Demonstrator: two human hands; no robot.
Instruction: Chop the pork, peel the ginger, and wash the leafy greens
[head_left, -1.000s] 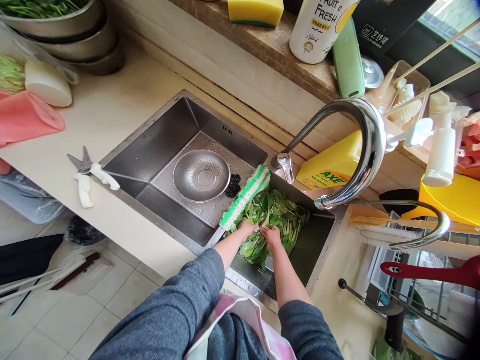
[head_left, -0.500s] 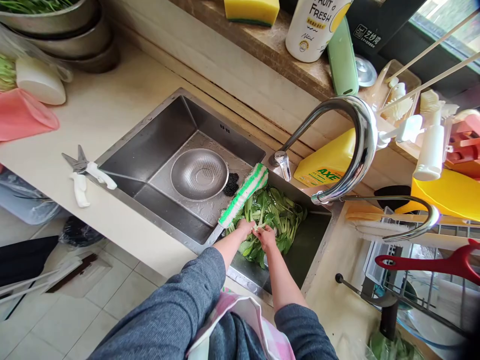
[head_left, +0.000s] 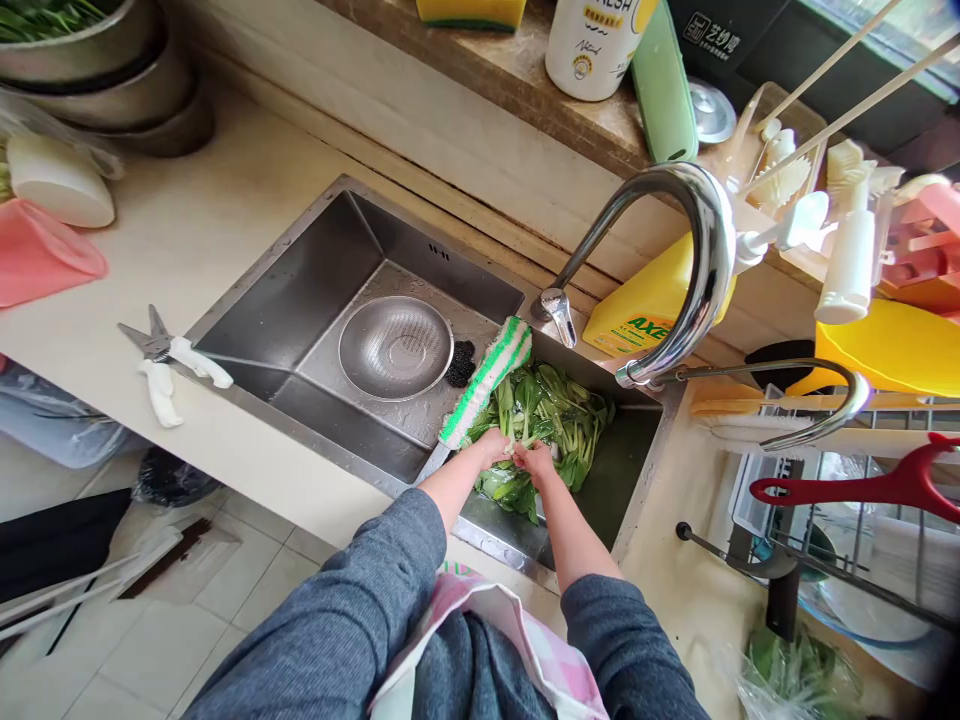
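Leafy greens [head_left: 577,425], which look like bok choy, lie in water in the right sink basin [head_left: 626,490]. My left hand [head_left: 493,448] and my right hand [head_left: 535,460] are close together over the pile. Both have fingers closed on the pale stem end of one leafy green [head_left: 525,405], whose leaves point away from me. The fingertips are partly hidden by the hands. A green-and-white striped cloth [head_left: 487,385] hangs over the divider beside my left hand.
A metal strainer [head_left: 396,348] and a black scouring pad [head_left: 460,364] lie in the left basin. White-handled scissors [head_left: 171,365] rest on the counter. A chrome faucet [head_left: 712,250] arches over the right side, near a yellow detergent bottle [head_left: 637,300] and a dish rack [head_left: 862,530].
The view has shifted slightly. My hands stay together at the stem end, and the held leafy green now shows more plainly, with its leaves pointing toward the faucet side.
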